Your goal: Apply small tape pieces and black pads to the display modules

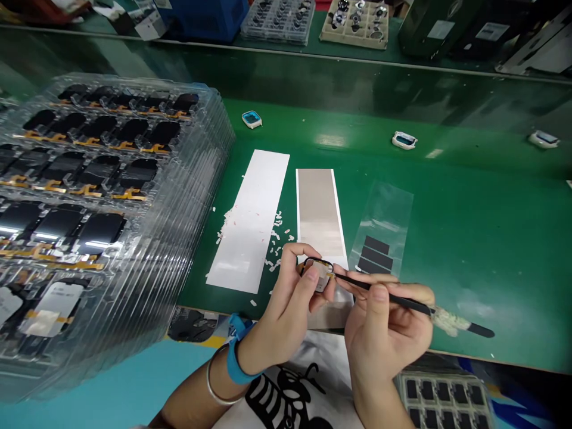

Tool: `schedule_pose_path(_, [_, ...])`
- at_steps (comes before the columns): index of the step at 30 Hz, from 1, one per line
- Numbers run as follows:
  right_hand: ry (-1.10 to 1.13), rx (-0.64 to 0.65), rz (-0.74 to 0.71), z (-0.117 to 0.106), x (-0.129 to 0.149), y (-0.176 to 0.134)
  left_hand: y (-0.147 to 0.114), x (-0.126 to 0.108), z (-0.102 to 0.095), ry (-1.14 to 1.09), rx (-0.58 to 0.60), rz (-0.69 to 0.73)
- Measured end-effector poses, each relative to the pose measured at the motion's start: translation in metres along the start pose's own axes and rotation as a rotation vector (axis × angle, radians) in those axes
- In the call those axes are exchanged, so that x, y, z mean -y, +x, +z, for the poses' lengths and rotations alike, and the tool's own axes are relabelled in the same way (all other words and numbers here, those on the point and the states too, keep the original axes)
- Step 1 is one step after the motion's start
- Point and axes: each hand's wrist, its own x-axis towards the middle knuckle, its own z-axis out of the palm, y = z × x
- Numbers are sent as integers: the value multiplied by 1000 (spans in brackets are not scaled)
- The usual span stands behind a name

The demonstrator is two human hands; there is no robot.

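Note:
Pinched between thumb and fingers, a small watch display module [320,277] with a black rim and a pale back is in my left hand [290,304]. My right hand [384,325] is closed around black tweezers [409,302], whose rear part is wrapped in pale material. Their tip meets the module's right edge by a bit of orange flex; whether it grips anything is too small to tell. Beneath the hands lies a grey-brown sheet [318,205] with white borders. To its left is a white strip [254,220], with small white scraps [274,244] scattered around it.
A tall stack of clear trays [187,179] holding display modules stands at the left. A clear bag [386,205] with dark strips lies right of the sheet. Watch cases [404,140] sit toward the back. A shelf [286,50] above bears parts trays [356,24] and boxes.

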Motion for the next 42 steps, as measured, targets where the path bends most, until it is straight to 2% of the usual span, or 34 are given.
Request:
schedule_pose_path(6, [-78,-13,-21,1,-1,1,1,1,-1,22,-13,3])
schedule_pose_path(14, [1,-11,0,0,-1,1,0,-1,0,49,-13,-6])
schedule_pose_path(22, [-75,-15,0,2,1,-2,3,5,1,105,-62,105])
schedule_pose_path(25, [-94,-60,-55,-4,8,7,3,5,0,170,-90,96])
schedule_pose_path(27, [-132,-101,-91,-15,12,23,2,4,0,208,-84,72])
schedule_pose_path(30, [-265,-95,-73,-44,12,55,1,0,0,323,-11,36])
schedule_pose_path(34, [-427,43,103,-80,3,89,5,-7,5,678,177,57])
schedule_pose_path(38, [-416,84,184,-88,-6,96,13,-6,12,1000,341,127])
schedule_pose_path(42, [-380,79,195,-84,-8,94,18,-1,14,1101,392,187])
